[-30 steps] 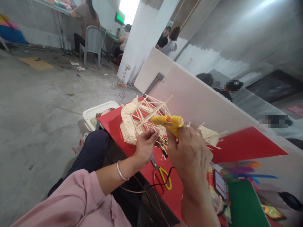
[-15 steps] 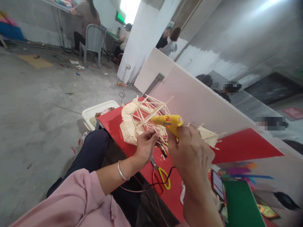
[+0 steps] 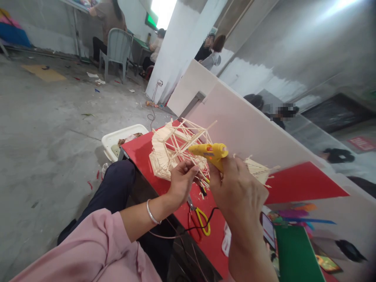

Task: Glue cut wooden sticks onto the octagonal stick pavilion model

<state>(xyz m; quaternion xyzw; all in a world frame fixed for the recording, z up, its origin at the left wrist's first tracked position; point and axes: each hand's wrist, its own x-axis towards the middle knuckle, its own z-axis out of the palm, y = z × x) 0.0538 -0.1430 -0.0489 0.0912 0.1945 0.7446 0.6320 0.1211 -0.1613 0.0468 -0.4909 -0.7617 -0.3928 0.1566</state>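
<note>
A pale model built of thin wooden sticks [image 3: 167, 150] stands on a red table [image 3: 141, 152]. My left hand [image 3: 180, 182] grips the model's near edge with pinched fingers. A silver bangle is on that wrist. My right hand [image 3: 236, 192] holds a yellow glue gun [image 3: 210, 152], whose nozzle points left into the stick frame. More stick panels [image 3: 258, 170] lie behind my right hand.
Yellow-handled scissors [image 3: 199, 219] and a black cord lie on the table near its front edge. A white tray [image 3: 123, 137] sits on the floor at the left. White boards [image 3: 249, 125] stand behind the table. Other people sit at tables far behind.
Almost nothing has moved. Both hands, the model and the glue gun keep their places; only the view has shifted slightly.
</note>
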